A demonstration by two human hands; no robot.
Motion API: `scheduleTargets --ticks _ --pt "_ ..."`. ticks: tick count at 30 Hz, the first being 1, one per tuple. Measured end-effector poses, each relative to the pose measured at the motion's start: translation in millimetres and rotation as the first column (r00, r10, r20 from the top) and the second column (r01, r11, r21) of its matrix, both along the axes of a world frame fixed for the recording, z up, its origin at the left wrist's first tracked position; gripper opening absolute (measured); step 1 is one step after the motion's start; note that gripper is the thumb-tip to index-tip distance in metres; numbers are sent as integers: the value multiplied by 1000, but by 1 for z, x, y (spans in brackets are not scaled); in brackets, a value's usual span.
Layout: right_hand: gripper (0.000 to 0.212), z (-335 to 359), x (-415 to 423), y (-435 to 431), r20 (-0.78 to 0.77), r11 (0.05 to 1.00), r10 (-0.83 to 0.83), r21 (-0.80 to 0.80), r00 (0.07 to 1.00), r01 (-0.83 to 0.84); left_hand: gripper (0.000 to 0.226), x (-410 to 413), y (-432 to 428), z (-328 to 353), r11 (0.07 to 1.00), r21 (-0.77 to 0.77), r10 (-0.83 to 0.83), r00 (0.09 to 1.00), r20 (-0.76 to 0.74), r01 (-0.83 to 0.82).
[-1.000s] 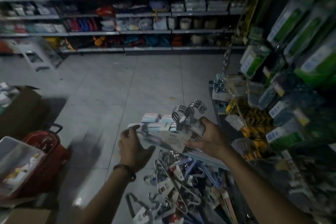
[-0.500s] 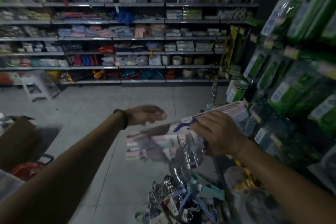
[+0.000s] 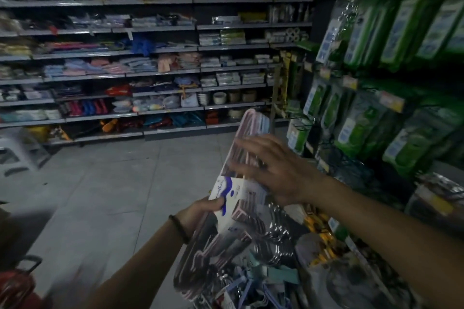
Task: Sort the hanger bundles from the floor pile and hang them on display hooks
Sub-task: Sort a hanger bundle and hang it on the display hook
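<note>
Hanger bundle [image 3: 234, 204] is up, tilted, just above the floor pile [image 3: 261, 281]. L hand [image 3: 200, 211] grips its label edge w/ curled fingers; R hand [image 3: 283, 173] lies over its upper part, fingers straight & spread.

Grey tiled floor [image 3: 125, 195] bears the hanger pile [image 3: 253, 281], a red basket [image 3: 15, 288], a stool [image 3: 12, 150]

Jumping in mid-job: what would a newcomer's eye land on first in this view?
First, the pink hanger bundle with its white-and-blue label, tilted at centre frame. The left hand grips its label edge, and the right hand is spread open over its upper part. Next come the green packs hanging in rows on the right, and the tangled hanger pile on the floor below the bundle.
</note>
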State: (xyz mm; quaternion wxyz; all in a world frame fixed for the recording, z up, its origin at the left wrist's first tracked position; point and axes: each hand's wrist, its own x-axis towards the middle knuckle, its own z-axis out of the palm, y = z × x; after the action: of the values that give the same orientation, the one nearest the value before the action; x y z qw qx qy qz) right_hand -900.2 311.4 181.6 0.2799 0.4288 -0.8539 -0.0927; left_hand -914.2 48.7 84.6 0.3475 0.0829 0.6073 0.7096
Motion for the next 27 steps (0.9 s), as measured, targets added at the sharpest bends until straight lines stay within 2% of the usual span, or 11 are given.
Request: scheduleTargets --ticks 2,4,5,7,8,9,12,15,18,22,27 --pt "119 5 2 12 95 990 -124 -60 988 130 110 0 0 -2 999 33 7 998 -68 -5" --pt "116 7 2 23 185 930 -184 -284 965 232 98 2 7 2 994 87 78 990 -116 -68" --pt "105 9 2 28 269 850 -169 -447 948 278 96 3 10 3 990 107 104 986 -131 -90" --pt "76 18 -3 39 533 584 21 -693 846 422 97 8 21 8 984 122 152 975 -163 -133" --pt "68 26 -4 40 656 445 151 -714 740 541 96 9 27 10 979 121 184 968 -174 -164" --pt "76 36 -5 39 759 384 219 -644 613 661 93 10 33 10 972 131 218 959 -181 -196" --pt "109 55 5 29 921 549 96 -365 377 752 73 18 57 16 950 149 300 930 -212 -273" --pt "72 68 25 13 871 652 -116 -297 478 698 61 28 78 30 947 154 315 912 -262 -283" --pt "34 72 41 6 759 600 -354 -265 547 755 66 39 91 48 963 112 269 897 -351 -245" --pt "31 74 78 -3 579 375 -657 -306 484 875 75 58 98 76 983 100 178 905 -386 -151" --pt "32 85 148 -16 606 249 -664 -371 437 894 88 84 102 116 992 120 30 881 -471 30"
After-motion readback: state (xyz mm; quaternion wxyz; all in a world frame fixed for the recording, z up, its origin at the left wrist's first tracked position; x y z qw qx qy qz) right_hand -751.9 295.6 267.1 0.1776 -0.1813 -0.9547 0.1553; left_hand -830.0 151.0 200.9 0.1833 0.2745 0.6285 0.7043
